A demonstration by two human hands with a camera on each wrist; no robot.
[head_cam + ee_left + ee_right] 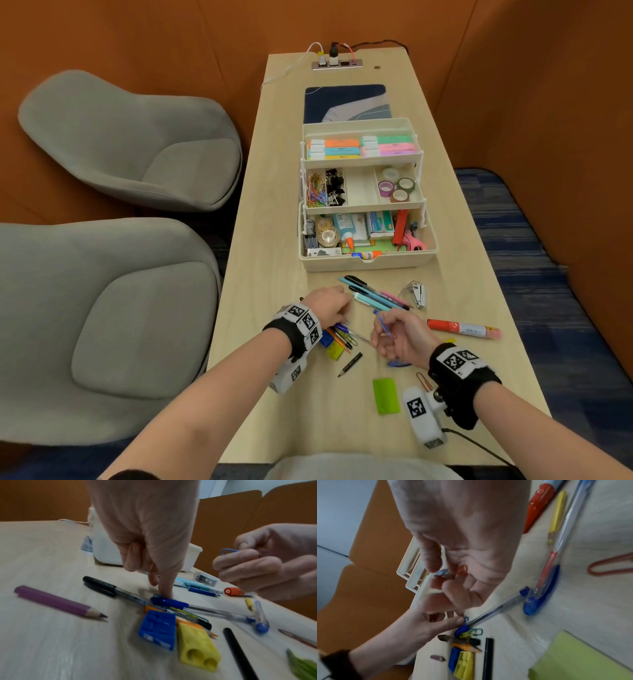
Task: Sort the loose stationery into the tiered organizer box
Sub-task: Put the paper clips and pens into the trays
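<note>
Green sticky pad [386, 395] near bench front edge, right hand [399, 334] pinching blue paper clip [229, 550], red clip visible only in right wrist view, left hand [327, 306] fingertip pressing blue pen cap [169, 601].

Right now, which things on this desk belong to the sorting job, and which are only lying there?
Job:
- organizer box
- paper clip pinched in right hand
- left hand at the pens
- pens
- sharpeners
- green sticky notes

Lying about:
- mat
- power strip

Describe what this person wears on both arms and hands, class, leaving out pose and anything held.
Both hands are bare, the left hand and right hand. Each wrist has a black band carrying white blocks printed with black square markers. A white marked camera unit hangs under the right wrist, trailing a dark cable.
</note>
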